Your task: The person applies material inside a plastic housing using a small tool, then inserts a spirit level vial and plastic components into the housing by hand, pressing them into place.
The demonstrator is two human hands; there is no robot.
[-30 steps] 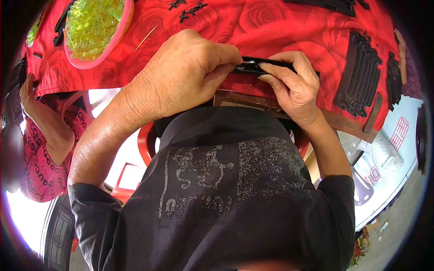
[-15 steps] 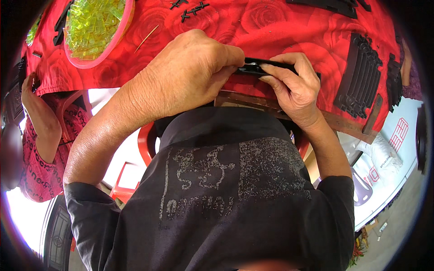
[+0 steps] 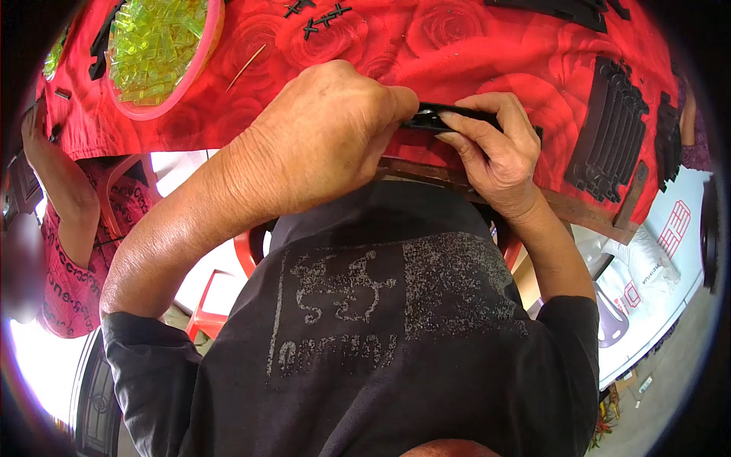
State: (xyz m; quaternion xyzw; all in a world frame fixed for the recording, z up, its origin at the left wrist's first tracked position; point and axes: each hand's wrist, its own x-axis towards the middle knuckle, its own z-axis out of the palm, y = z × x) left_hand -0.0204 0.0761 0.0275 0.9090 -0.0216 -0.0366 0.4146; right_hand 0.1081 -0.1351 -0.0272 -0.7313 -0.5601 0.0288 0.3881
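My left hand (image 3: 320, 137) and my right hand (image 3: 491, 148) meet at the near edge of a table with a red rose-patterned cloth (image 3: 472, 53). Both pinch a long black plastic piece (image 3: 449, 118) between them. The left fist covers the piece's left end; the right fingers wrap its right end. My dark printed shirt (image 3: 381, 335) fills the lower picture.
A pink bowl (image 3: 199, 61) of yellow-green clear parts stands at the far left. A stack of black ribbed pieces (image 3: 609, 133) lies at the right, small black parts (image 3: 320, 15) lie farther back. A thin stick (image 3: 247, 66) lies by the bowl. Another person in red (image 3: 61, 221) sits at left.
Both hands stay closed on the black piece at the table edge; my left hand has shifted slightly over its left end.
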